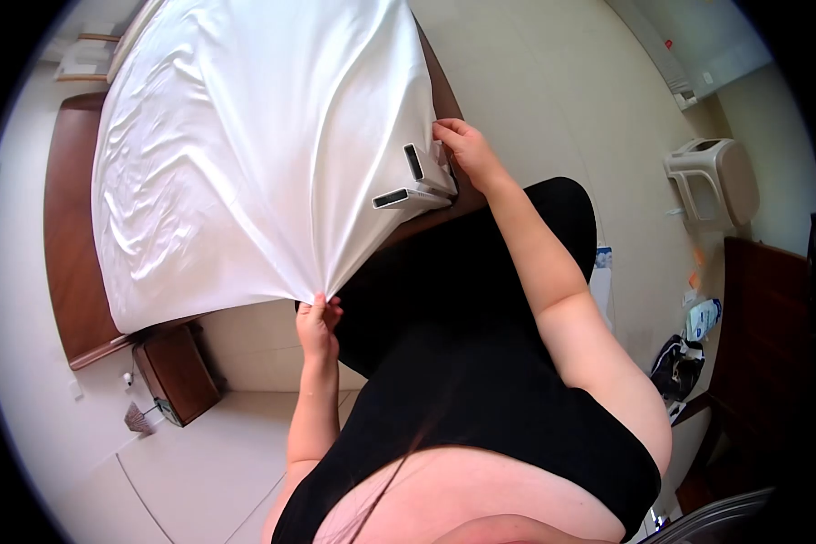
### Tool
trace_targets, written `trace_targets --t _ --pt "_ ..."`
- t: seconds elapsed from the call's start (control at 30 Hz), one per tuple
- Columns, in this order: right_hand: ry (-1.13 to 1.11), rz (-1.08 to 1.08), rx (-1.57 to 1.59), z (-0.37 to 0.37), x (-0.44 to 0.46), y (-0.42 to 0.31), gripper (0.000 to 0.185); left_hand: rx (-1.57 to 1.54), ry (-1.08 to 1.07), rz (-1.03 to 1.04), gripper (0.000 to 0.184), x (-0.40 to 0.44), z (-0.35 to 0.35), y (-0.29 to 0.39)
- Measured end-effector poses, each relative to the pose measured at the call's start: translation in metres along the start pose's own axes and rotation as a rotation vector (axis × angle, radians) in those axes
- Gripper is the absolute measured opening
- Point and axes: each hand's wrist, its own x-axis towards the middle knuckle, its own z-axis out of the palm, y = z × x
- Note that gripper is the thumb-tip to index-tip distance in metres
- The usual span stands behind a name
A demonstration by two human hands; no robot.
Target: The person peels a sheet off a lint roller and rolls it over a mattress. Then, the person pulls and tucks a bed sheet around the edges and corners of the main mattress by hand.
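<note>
A shiny white sheet point(254, 118) is spread over a bed with a brown wooden frame. Its near edge is gathered to a point in my left hand point(317, 322), whose fingers are closed on it, and folds fan out from there. My right hand point(462, 150) is at the sheet's right edge, with fingers and thumb pinched together on the cloth. Just left of and below that hand, a white object with two slotted, flat arms point(415, 186) stands at the bed's corner, against the sheet.
The wooden headboard point(68, 227) is at the left, with a brown bedside cabinet point(179, 376) below it. On the right are a beige plastic stool point(721, 181), a black bag point(678, 367) and dark wooden furniture point(757, 317). My black-clothed legs are against the bed's near side.
</note>
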Motion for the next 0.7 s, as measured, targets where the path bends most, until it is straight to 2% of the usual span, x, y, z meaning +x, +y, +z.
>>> trace_targets --t 0.07,0.17,0.27,0.3,0.33,0.37,0.4,0.43,0.5,0.6,0.7 --pt "0.009 -0.025 -0.036 0.002 0.008 0.006 0.040 -0.011 -0.018 -0.069 0.015 0.000 -0.002 -0.012" --pt "0.052 -0.101 -0.092 0.005 0.013 0.003 0.041 0.204 0.049 -0.198 0.027 0.013 0.002 -0.016" --pt "0.229 -0.332 -0.116 0.018 0.002 -0.015 0.042 0.867 -0.102 0.043 0.039 0.044 -0.012 0.003" --pt "0.249 -0.413 -0.141 0.016 0.001 -0.017 0.042 1.340 0.066 0.313 0.040 0.027 0.020 0.041" --pt "0.179 -0.503 -0.244 0.015 -0.002 -0.023 0.041 1.526 0.203 0.585 0.034 0.018 0.042 0.066" --pt "0.106 -0.593 -0.352 0.014 -0.006 -0.033 0.040 1.477 0.219 0.499 0.023 0.010 0.065 0.092" --pt "0.030 -0.683 -0.462 0.015 -0.010 -0.043 0.040 1.311 0.183 0.808 0.017 0.015 0.081 0.102" --pt "0.058 -0.747 -0.600 0.023 -0.017 -0.050 0.031 1.124 0.147 1.103 0.013 0.021 0.095 0.109" --pt "0.048 -0.757 -0.709 0.027 -0.016 -0.050 0.025 1.339 0.089 1.367 0.017 0.032 0.130 0.120" --pt "0.036 -0.831 -0.808 0.031 -0.014 -0.055 0.014 1.246 -0.112 1.456 0.013 0.083 0.135 0.088" --pt "0.018 -0.906 -0.909 0.033 -0.020 -0.058 0.012 1.316 -0.107 1.430 0.011 0.077 0.133 0.083"
